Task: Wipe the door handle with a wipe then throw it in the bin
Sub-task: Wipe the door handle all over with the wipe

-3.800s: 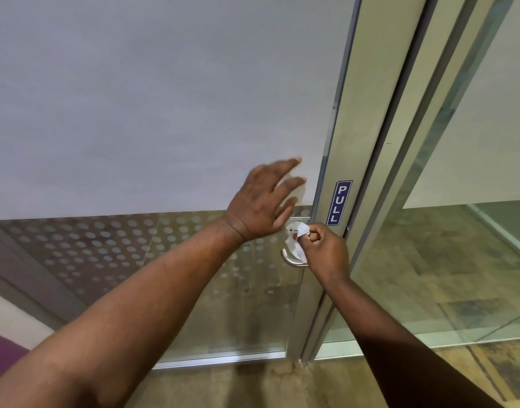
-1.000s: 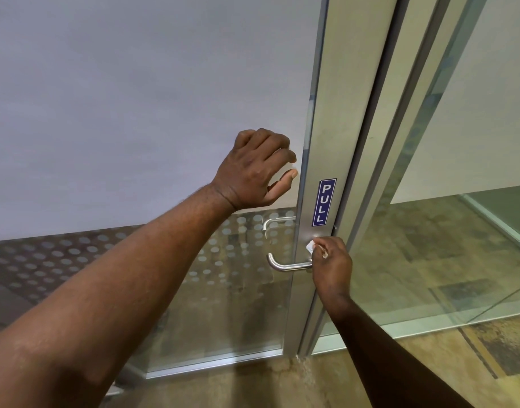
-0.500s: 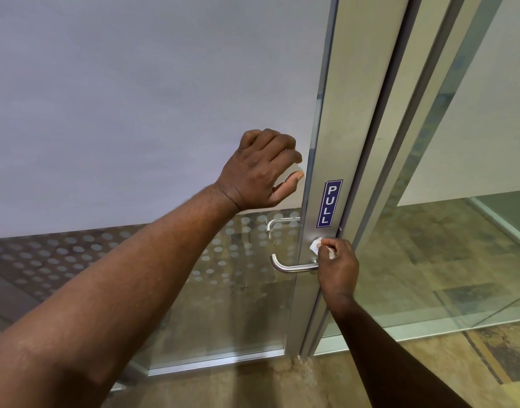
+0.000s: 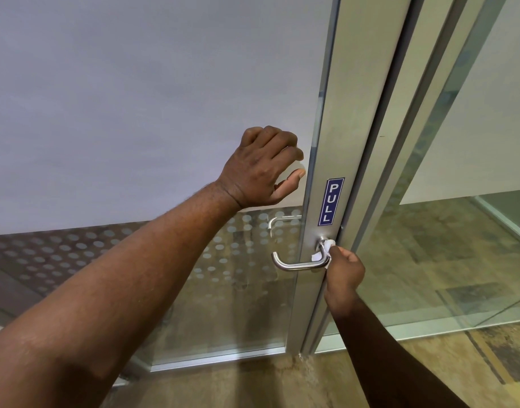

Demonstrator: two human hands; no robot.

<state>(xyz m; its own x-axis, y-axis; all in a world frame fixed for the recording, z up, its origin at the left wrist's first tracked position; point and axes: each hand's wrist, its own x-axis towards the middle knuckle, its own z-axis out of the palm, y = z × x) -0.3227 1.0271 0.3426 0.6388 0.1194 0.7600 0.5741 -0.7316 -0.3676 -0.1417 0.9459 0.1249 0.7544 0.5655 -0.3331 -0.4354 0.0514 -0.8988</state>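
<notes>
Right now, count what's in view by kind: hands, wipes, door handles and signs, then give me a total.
Hands: 2, left hand and right hand
Wipes: 1, white wipe
Door handles: 2, near handle and far-side handle behind the glass
Signs: 1, PULL sign
Total: 6

— What is seen of the door handle (image 4: pixel 294 265)?

— A brushed-metal lever is seen just right of the frame's centre, slightly below the middle. It is mounted on the pale metal stile and lies level, its free end curled back at the left, its neck bent in toward the round base at the right.

— And the wipe (image 4: pixel 323 253)?

— A small, crumpled white piece is seen pressed against the lever's neck, right where it meets the base. It is pinched in the right hand (image 4: pixel 344 272), so only a part is shown. No bin is shown in the frame.
</notes>
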